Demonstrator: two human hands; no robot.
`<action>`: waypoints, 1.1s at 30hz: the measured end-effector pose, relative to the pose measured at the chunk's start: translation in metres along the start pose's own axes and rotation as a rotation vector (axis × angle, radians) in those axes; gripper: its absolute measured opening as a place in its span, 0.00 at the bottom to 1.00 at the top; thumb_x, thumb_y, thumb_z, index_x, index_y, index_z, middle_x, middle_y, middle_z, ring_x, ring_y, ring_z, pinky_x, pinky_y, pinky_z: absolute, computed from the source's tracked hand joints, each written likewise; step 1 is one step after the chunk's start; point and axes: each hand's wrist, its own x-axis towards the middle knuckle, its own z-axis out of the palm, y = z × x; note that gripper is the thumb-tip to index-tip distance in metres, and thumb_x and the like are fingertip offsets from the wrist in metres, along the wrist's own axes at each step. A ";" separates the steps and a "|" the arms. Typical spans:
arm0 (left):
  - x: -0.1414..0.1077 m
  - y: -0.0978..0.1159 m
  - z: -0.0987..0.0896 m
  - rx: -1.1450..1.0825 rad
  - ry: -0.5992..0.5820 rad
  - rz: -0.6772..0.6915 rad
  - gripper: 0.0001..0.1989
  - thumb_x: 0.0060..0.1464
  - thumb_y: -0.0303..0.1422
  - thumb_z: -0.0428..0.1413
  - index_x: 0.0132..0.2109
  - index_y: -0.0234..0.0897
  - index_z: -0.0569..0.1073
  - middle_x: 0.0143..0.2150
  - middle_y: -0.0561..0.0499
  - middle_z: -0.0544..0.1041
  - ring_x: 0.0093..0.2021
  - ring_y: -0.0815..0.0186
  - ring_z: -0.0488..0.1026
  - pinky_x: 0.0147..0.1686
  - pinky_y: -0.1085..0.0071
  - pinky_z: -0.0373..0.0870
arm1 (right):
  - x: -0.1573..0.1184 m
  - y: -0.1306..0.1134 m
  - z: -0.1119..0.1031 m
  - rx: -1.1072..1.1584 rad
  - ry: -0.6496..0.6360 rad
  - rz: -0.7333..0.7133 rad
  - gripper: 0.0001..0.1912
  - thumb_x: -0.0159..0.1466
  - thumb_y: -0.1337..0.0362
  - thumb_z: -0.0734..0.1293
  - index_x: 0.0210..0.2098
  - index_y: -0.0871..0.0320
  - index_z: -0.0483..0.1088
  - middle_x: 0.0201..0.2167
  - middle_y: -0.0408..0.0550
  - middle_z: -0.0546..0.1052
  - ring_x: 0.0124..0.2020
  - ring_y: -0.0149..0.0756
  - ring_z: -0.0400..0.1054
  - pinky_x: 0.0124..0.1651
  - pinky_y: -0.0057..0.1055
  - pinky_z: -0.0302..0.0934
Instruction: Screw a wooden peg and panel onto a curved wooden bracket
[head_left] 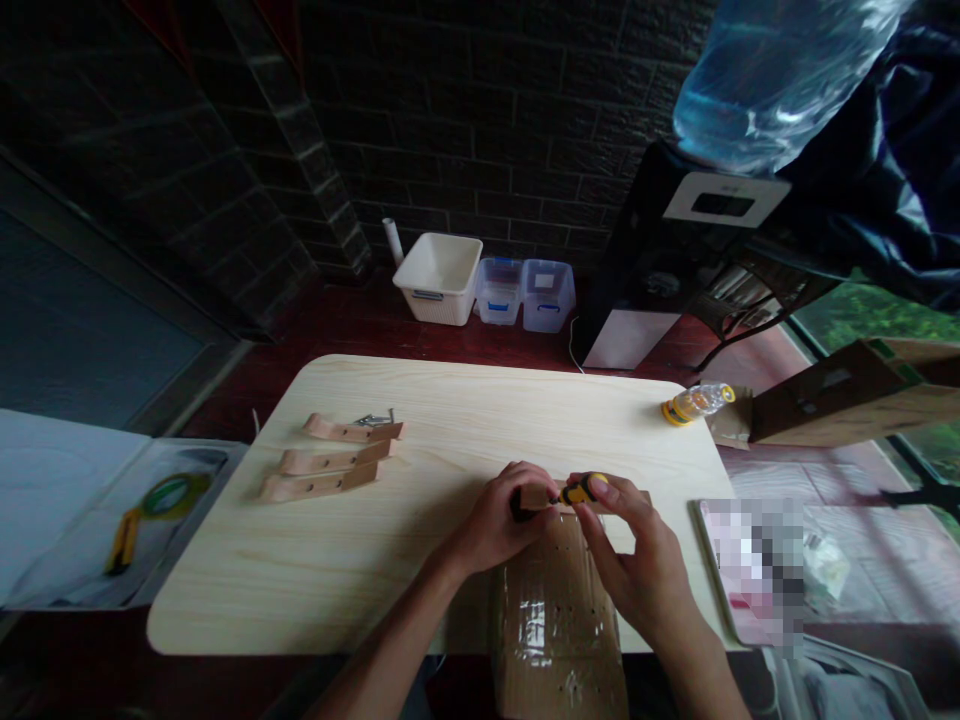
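Note:
My right hand (637, 545) grips a short yellow and black screwdriver (579, 489) by its handle. The tool lies nearly level, its tip pointing left at a small light-brown wooden piece (534, 496). Closed around that piece is my left hand (504, 512); a dark part beside it is mostly hidden by the fingers. Both hands are over the far end of a taped cardboard box (559, 610), which has small holes in its top. To the left on the table, three curved wooden pieces (330, 460) with holes lie beside several metal screws (375, 418).
The pale wooden table (360, 570) has a plastic bottle (697, 403) at its far right corner. Beyond it stand a white bin (439, 280), two clear bins (547, 295) and a water dispenser (645, 270). A yellow cutter (122, 540) and tape roll (166, 494) lie left.

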 end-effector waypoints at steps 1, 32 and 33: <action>0.000 0.000 0.000 0.002 0.004 -0.003 0.08 0.63 0.37 0.64 0.46 0.40 0.78 0.49 0.44 0.80 0.53 0.56 0.76 0.58 0.56 0.72 | 0.000 0.000 0.000 -0.002 0.001 0.002 0.27 0.71 0.71 0.67 0.65 0.44 0.63 0.53 0.51 0.80 0.52 0.40 0.80 0.46 0.37 0.80; 0.000 0.000 0.002 0.008 0.031 -0.019 0.09 0.64 0.40 0.63 0.42 0.40 0.78 0.47 0.45 0.81 0.52 0.57 0.77 0.57 0.58 0.73 | 0.001 -0.005 -0.003 0.055 0.015 0.005 0.28 0.70 0.73 0.68 0.65 0.45 0.63 0.54 0.51 0.81 0.55 0.41 0.80 0.50 0.41 0.80; 0.000 0.000 0.002 0.007 0.031 -0.023 0.09 0.64 0.41 0.63 0.43 0.40 0.78 0.48 0.45 0.81 0.52 0.57 0.77 0.57 0.58 0.73 | 0.001 -0.005 -0.002 0.056 0.011 0.008 0.28 0.71 0.73 0.68 0.65 0.44 0.63 0.54 0.51 0.81 0.55 0.41 0.80 0.50 0.41 0.80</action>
